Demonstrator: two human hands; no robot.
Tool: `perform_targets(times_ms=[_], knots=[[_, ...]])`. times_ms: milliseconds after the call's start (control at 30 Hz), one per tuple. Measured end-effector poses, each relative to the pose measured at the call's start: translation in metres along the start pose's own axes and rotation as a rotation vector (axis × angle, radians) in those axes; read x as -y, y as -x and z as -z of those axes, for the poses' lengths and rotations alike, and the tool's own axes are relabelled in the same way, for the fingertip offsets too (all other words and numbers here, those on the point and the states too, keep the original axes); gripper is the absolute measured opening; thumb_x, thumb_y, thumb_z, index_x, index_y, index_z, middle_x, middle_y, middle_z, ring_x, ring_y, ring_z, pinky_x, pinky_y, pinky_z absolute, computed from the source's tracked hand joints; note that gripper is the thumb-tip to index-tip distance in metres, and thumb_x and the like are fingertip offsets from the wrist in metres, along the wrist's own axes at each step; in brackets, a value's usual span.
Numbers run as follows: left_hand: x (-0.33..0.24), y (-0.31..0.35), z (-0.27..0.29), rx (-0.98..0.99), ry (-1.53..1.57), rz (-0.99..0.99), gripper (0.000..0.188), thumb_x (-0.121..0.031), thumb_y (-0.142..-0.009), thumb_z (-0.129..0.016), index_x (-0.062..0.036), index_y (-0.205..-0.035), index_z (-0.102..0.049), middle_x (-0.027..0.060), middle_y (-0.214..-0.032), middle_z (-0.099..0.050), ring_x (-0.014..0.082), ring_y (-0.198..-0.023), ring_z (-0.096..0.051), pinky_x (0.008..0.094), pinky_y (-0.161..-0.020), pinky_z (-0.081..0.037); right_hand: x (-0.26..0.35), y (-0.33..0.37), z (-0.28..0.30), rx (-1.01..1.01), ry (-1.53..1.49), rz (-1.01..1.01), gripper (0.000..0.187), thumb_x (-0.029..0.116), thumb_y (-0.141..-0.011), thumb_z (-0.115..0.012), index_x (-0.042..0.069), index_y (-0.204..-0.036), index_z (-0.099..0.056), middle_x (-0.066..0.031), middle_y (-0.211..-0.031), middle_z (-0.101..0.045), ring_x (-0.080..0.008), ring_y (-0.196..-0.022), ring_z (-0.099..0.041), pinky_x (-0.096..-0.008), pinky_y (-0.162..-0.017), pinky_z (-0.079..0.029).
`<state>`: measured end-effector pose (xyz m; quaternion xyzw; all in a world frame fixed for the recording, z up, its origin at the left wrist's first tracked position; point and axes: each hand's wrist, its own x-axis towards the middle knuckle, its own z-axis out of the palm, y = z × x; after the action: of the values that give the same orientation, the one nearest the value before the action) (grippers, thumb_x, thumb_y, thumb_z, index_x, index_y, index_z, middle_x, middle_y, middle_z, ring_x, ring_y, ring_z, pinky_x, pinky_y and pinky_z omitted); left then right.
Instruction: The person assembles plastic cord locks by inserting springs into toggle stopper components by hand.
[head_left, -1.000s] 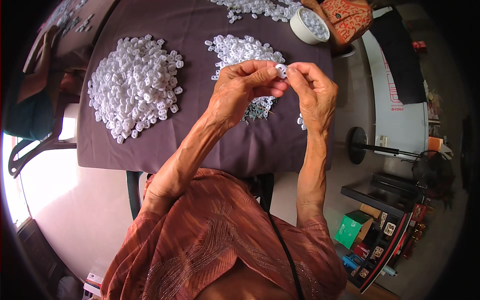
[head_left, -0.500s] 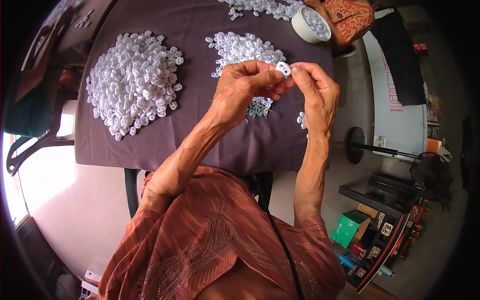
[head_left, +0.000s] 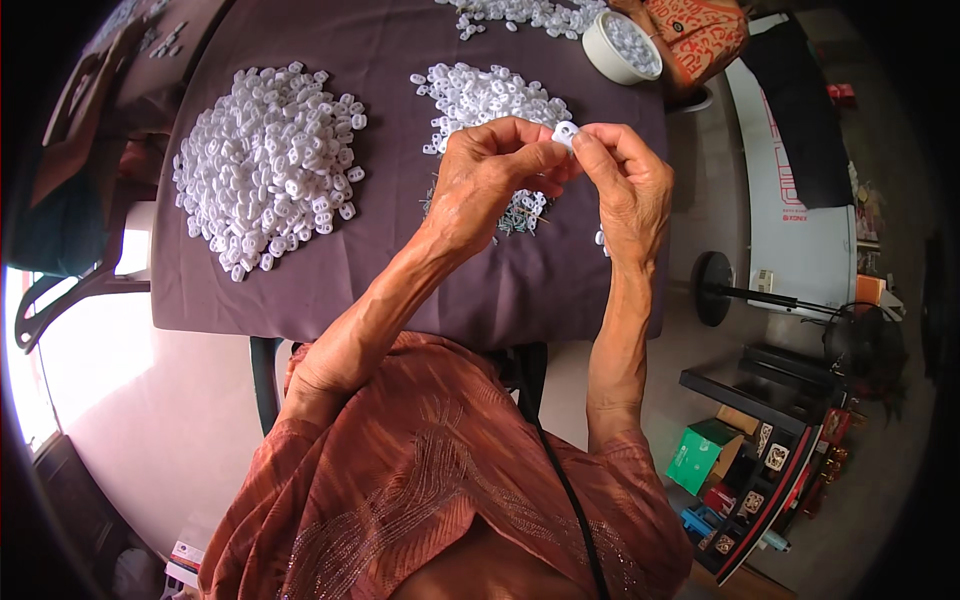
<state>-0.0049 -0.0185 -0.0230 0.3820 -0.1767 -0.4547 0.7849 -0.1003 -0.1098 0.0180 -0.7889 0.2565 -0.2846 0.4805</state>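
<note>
Above the table, my left hand [head_left: 490,170] and my right hand [head_left: 633,190] meet at their fingertips around a small white two-hole plastic piece [head_left: 565,132]. Both are closed in a pinch, thumb against fingers, one on each side of it. Just beyond them lies a heap of similar white pieces [head_left: 495,92], partly covered by my hands. Below my left fingers is a cluster of thin grey metal pins or nails [head_left: 518,218], mixed with some white pieces. A few more pieces peek out beside my right wrist.
A large heap of white pieces [head_left: 270,170] covers the left of the dark tablecloth [head_left: 385,270]. At the far right stands a white tub [head_left: 605,62] full of pieces, next to another person in orange patterned clothing [head_left: 695,35]. More pieces [head_left: 530,14] lie along the far edge.
The white piece has turned slightly between my fingertips, and my right fingers have shifted a little to the left. The heaps have not moved.
</note>
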Motion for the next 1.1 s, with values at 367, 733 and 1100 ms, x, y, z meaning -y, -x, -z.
perform_targets(times_ms=[367,733,1100], knots=[[0.000,-0.002,0.004,-0.009,-0.009,-0.028,0.007,-0.005,-0.073,-0.058,0.0009,-0.073,-0.055,0.0081,-0.065,-0.058,0.0153,-0.057,-0.057,0.0275,-0.057,-0.048,-0.007,-0.004,-0.004,0.045,0.025,0.075,0.016,0.013,-0.078,-0.060,-0.003,-0.079,-0.059,-0.0048,-0.062,-0.059,-0.0083,-0.056,-0.055,-0.0223,-0.054,-0.044],[-0.004,-0.003,0.002,0.031,0.107,0.058,0.012,-0.008,-0.079,-0.054,0.0029,-0.078,-0.057,0.0116,-0.073,-0.059,0.0201,-0.063,-0.060,0.0306,-0.062,-0.051,0.000,-0.013,0.008,0.136,-0.077,-0.103,0.016,0.014,-0.077,-0.059,-0.002,-0.076,-0.060,-0.0030,-0.061,-0.054,-0.0080,-0.059,-0.049,-0.0211,-0.060,-0.039],[-0.005,-0.002,0.005,0.014,0.106,0.016,0.014,-0.009,-0.081,-0.053,0.0039,-0.080,-0.057,0.0111,-0.072,-0.059,0.0190,-0.064,-0.059,0.0311,-0.063,-0.051,0.002,0.000,0.003,0.117,-0.059,-0.024,0.018,0.012,-0.081,-0.059,-0.003,-0.090,-0.059,-0.0044,-0.075,-0.059,-0.0079,-0.068,-0.054,-0.0198,-0.066,-0.043]])
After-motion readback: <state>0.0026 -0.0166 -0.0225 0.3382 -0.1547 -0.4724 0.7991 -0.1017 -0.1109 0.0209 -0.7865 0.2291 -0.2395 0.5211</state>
